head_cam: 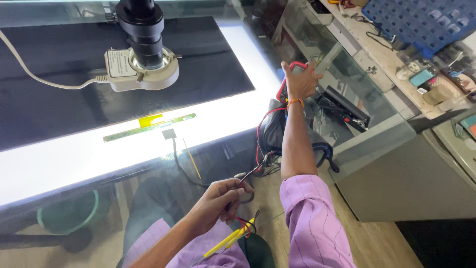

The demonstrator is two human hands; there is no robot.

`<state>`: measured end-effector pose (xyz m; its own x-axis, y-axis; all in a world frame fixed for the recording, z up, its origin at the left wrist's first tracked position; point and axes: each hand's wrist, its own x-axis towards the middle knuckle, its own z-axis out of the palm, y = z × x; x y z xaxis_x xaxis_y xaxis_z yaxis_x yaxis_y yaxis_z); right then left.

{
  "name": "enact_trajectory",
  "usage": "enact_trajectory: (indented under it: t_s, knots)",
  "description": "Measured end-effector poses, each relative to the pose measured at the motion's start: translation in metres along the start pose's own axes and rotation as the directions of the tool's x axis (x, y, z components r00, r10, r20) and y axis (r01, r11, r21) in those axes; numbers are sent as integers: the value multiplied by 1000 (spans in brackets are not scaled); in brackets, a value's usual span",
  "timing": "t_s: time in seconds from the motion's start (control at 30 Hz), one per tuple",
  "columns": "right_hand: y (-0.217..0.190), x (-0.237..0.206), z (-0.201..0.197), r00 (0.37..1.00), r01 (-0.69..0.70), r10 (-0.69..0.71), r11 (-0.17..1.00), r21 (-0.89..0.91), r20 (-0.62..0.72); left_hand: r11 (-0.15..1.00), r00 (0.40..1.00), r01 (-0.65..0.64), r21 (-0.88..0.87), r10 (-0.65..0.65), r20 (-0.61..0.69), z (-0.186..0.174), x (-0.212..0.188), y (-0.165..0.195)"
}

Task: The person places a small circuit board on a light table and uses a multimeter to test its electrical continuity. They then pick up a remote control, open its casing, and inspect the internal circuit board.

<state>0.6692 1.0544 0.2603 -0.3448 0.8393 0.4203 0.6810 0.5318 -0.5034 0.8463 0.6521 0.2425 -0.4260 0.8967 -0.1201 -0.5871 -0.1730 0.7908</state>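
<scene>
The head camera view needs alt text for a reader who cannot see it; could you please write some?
The right hand grips a red-cased meter at a glass counter, while the left hand holds its yellow probes and wires. Beside them, a lit panel lies under a microscope.

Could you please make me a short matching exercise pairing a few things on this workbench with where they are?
Things:
1. microscope
2. right hand
3. left hand
4. green strip

Places:
A. holds the yellow probes and wires
B. lies on the lit panel
C. hangs above the dark screen
D. grips the red-edged meter

Pairs: 1-C, 2-D, 3-A, 4-B
</scene>
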Motion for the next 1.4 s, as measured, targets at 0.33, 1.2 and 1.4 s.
enact_trajectory:
  t_s: [0.33, 1.2, 1.4]
  knots:
    - [58, 11, 11, 937, -161, 19, 910, 382, 349, 957, 1000, 5, -289, -4, 5, 6, 19, 25]
    - [55, 3, 59, 975, -181, 169, 980, 79, 145, 943, 994, 107, -315, -94, 55, 12, 24, -2]
    - [44, -11, 45, 951, -284, 243, 931, 231, 189, 952, 994, 108, -287, -105, 26, 14, 22, -3]
